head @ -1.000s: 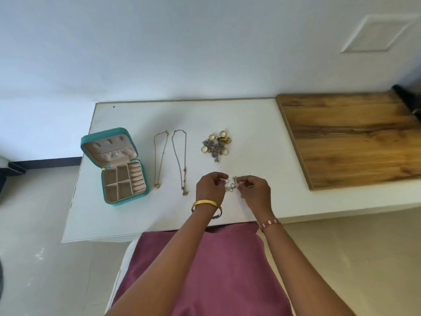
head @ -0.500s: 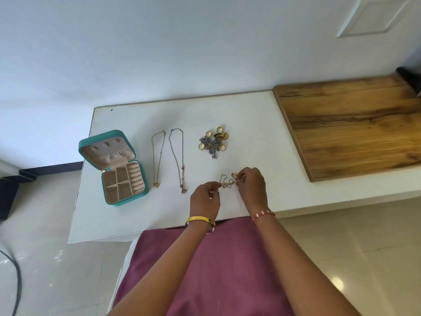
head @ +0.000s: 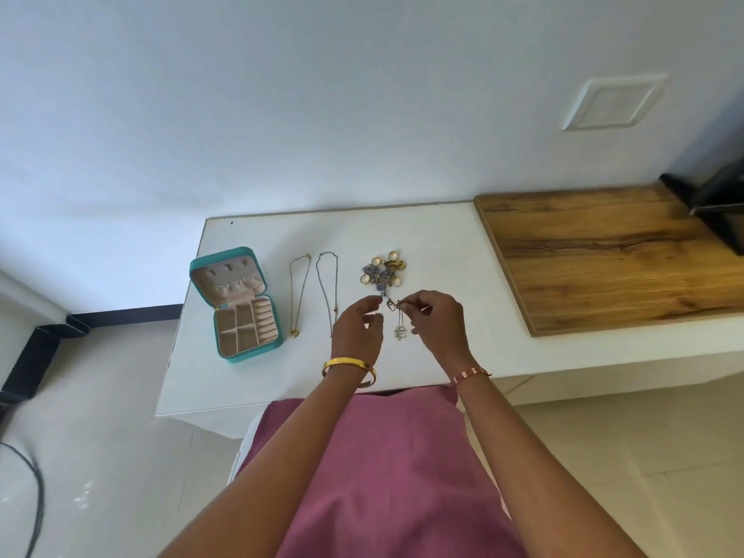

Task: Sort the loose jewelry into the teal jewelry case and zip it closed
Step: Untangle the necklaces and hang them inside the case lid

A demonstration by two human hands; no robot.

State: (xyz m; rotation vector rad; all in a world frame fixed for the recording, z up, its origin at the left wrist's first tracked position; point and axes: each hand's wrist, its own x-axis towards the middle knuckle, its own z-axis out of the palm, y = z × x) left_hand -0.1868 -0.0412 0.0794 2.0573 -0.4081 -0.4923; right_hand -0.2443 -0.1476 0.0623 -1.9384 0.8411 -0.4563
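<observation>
Right hand (head: pixel 437 324) pinches a small chain with a dangling charm (head: pixel 398 322) above the desk (head: pixel 443 251); the left hand (head: pixel 358 332), fingers loosely curled, holds nothing.

The teal jewelry case (head: pixel 241 304) stands unzipped, lid raised, at the desk's left end. Two necklaces (head: pixel 314 294) lie stretched out beside it, then a heap of rings and beads (head: pixel 382 269) just beyond the hands.

The left hand (head: pixel 356 330) covers the lower end of the darker chain (head: pixel 327 292). The piece (head: pixel 398 322) pinched by the right hand (head: pixel 437 324) is too fine to identify. The pile (head: pixel 382 271) near the counter's (head: pixel 443 251) far edge is a tangle; single items cannot be separated. A black object (head: pixel 720 199) is cut by the right edge.
</observation>
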